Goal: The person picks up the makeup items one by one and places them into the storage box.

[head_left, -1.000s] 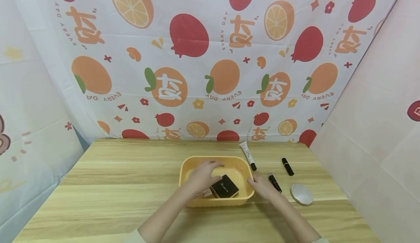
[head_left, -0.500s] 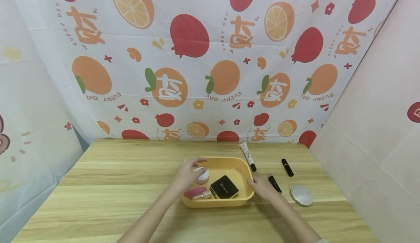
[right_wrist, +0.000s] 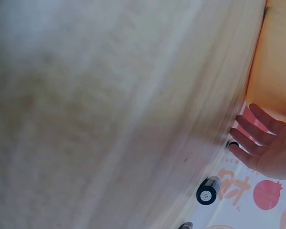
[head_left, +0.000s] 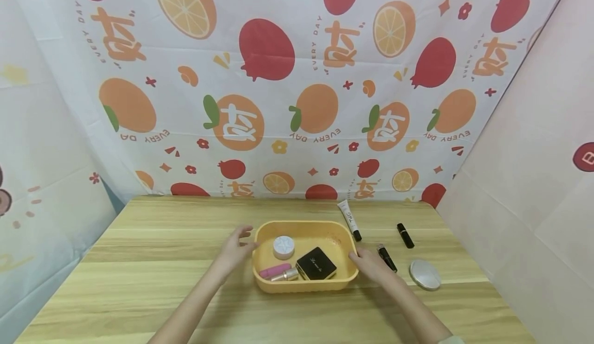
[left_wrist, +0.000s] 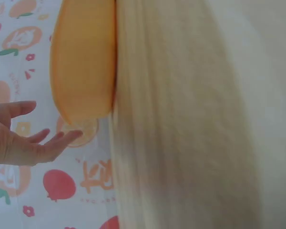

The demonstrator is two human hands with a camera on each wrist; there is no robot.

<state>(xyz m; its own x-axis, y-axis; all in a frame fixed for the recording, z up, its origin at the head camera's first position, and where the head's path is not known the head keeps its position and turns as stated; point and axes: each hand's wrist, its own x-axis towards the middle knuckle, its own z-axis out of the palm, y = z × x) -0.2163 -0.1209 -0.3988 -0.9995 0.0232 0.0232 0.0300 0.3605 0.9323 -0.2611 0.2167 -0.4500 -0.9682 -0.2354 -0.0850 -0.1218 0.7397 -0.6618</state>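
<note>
A yellow plastic basket point(head_left: 306, 286) stands on the wooden table between the two hands. Inside lie a round pale jar point(head_left: 283, 247), a pink tube point(head_left: 275, 271), a lipstick point(head_left: 285, 275) and a black square compact case point(head_left: 316, 264). My left hand point(head_left: 235, 251) is at the basket's left end, holding nothing, its fingers spread and loosely bent; the left wrist view shows this hand point(left_wrist: 24, 138) near the basket wall point(left_wrist: 86, 62). At the right end my right hand point(head_left: 371, 266) touches the basket. In the right wrist view its fingers point(right_wrist: 255, 131) are extended along the outer wall; the thumb is mostly hidden.
Right of the basket lie a white tube with a black cap point(head_left: 349, 219), a black lipstick-like stick point(head_left: 406, 235), another dark stick with a clear end point(head_left: 387, 258) and a round silver case point(head_left: 425, 274). A fruit-print cloth point(head_left: 274, 101) hangs behind the table.
My left hand has moved left out of the basket, uncovering the round jar, pink tube and lipstick. My right hand has stayed at the basket's right end.
</note>
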